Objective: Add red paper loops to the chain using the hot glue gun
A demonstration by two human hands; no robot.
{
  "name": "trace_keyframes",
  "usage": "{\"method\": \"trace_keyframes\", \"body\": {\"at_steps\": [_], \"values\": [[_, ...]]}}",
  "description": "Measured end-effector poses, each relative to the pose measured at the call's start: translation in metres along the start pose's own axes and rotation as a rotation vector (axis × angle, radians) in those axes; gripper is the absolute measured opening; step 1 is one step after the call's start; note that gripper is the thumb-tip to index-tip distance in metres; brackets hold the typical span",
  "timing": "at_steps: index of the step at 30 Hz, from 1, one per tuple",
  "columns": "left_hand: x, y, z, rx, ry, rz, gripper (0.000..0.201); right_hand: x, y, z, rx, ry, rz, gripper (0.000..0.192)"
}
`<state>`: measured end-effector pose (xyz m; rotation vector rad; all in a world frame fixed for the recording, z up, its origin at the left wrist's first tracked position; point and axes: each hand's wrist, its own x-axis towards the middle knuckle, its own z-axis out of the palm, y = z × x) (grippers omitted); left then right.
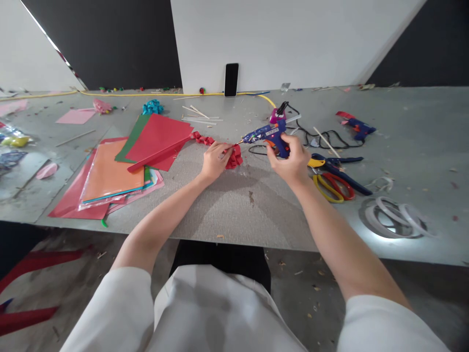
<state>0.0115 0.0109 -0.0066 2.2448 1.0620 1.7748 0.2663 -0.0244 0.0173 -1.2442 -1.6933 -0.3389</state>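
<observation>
My right hand [291,159] is wrapped round the handle of a blue glue gun [266,132], whose small light glows red. Its nozzle points left and meets the edge of a red crumpled paper piece [234,159]. Over that piece lies my left hand [217,161], its fingertips pinched on the red paper close to the nozzle. From there a twisted red paper strip [201,139] runs left toward the stacked sheets. Whether glue is coming out is too small to see.
Red paper sheets [163,139] and an orange sheet pack [115,168] lie to the left. Scissors [333,188], pliers [344,178], another glue gun [357,127] and white tape rings [395,217] are at right. A phone [231,79] leans on the wall. A black cord [330,145] crosses behind.
</observation>
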Motion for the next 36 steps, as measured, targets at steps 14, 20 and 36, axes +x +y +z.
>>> {"method": "trace_keyframes", "body": {"at_steps": [14,20,36], "values": [[-0.001,-0.002,0.001,0.004,0.016,0.009,0.023,0.0,-0.003,0.0,-0.012,-0.015,0.016,0.044],[-0.002,-0.004,0.002,0.044,0.008,0.028,0.023,-0.001,-0.002,0.001,-0.01,-0.003,0.0,0.043],[-0.001,-0.009,0.004,-0.053,0.044,0.081,0.043,0.004,-0.018,-0.007,0.098,0.196,-0.017,0.036]]}}
